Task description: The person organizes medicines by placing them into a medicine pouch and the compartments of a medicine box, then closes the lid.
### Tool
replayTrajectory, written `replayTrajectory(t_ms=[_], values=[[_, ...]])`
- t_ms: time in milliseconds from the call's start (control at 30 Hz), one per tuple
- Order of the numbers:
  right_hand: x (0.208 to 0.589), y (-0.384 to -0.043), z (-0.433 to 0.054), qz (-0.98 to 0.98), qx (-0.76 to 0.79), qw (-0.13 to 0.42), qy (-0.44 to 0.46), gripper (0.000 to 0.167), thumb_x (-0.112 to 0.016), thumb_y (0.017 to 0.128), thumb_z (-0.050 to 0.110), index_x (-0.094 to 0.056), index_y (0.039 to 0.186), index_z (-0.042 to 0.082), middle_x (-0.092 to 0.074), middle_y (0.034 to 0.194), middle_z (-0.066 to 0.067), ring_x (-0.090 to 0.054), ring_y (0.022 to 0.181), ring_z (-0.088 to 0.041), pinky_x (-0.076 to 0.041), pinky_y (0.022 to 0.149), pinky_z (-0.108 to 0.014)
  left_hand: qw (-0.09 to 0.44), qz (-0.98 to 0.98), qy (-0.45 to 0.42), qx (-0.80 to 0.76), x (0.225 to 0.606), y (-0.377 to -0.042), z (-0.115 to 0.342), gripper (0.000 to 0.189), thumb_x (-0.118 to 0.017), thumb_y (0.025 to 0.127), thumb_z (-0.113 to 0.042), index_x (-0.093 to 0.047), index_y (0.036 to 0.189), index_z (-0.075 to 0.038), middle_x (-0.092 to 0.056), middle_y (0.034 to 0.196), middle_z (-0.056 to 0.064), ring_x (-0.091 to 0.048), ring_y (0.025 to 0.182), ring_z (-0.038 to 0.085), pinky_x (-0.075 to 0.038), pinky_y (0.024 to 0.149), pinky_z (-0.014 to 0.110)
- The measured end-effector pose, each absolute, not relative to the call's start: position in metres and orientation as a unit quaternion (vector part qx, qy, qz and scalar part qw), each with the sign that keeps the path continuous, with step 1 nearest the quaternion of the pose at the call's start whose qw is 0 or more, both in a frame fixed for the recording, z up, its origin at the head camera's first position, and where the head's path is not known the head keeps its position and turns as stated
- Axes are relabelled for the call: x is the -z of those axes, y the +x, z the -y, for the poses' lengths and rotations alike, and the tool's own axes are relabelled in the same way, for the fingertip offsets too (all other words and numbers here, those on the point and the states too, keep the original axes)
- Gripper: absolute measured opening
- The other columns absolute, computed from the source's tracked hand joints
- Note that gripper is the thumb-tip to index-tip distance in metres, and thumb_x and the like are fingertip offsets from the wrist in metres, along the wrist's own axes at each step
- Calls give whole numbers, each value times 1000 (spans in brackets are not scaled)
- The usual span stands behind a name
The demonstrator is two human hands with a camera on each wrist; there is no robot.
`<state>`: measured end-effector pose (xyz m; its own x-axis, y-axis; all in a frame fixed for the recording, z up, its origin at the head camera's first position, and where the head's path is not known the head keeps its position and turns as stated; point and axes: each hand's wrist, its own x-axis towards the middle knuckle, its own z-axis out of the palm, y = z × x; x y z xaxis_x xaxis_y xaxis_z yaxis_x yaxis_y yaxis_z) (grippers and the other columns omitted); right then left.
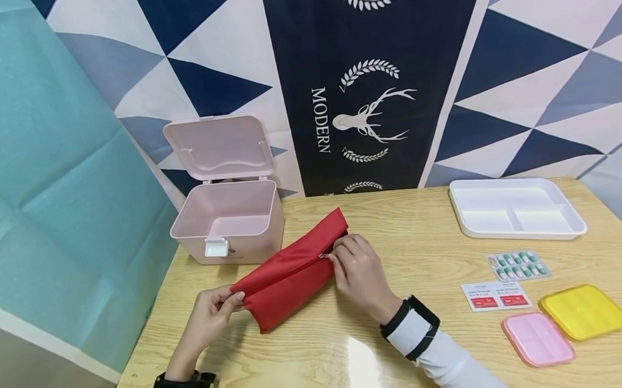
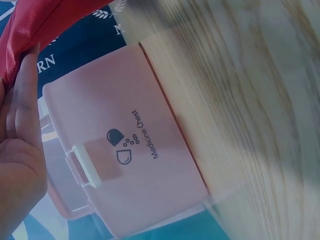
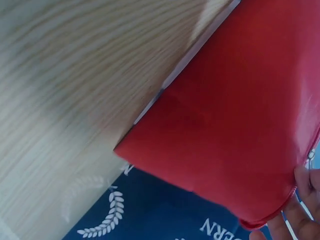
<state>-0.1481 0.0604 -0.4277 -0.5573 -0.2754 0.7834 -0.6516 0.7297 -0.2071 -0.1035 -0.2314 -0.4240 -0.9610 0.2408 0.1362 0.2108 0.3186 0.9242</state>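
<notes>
A red zippered pouch (image 1: pixel 290 286) is held slantwise above the table between both hands. My left hand (image 1: pixel 208 316) pinches its lower left corner between thumb and fingers. At the far right end, my right hand (image 1: pixel 361 273) pinches the pouch by the zipper pull (image 1: pixel 323 255), where a short dark gap shows. In the left wrist view the pouch (image 2: pixel 50 20) crosses the top left corner above my left hand (image 2: pixel 22 145). The right wrist view shows the pouch's broad face (image 3: pixel 225 110), with my right fingers (image 3: pixel 300 222) at its edge. Its inside is hidden.
Behind the pouch stands a pink medicine chest (image 1: pixel 240 251) with its lid raised. On the right are a white divided tray (image 1: pixel 524 235), a capsule blister pack (image 1: pixel 517 265), a red-and-white blister pack (image 1: pixel 497 296), a yellow pill case (image 1: pixel 586 313) and a pink one (image 1: pixel 539 339).
</notes>
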Motion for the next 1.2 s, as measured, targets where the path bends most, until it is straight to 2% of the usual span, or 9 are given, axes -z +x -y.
replayTrajectory(t_ms=[233,767,1200], values=[[430,-153,-67,848,-260,382,259,9,-63,81,7,-63,74,2,-60,90,-12,-53,90,-25,-46,82,-33,6,-814,133,-565,424,-103,232,21,-56,89,-5,-64,97,12,-67,89,25,-67,74,7,-54,70,38],[431,-157,-76,853,-290,371,225,11,-59,84,4,-59,74,0,-58,101,-15,-55,92,-24,-51,72,-31,-13,-820,135,-556,425,-103,232,20,-55,89,-4,-64,97,12,-67,87,25,-67,73,6,-55,67,36],[431,-166,-83,847,-344,354,199,7,-59,82,-4,-57,74,-3,-58,95,-16,-60,84,-23,-53,68,-30,-28,-825,143,-546,424,-103,232,19,-55,89,-4,-64,97,10,-68,86,22,-67,72,7,-55,66,34]])
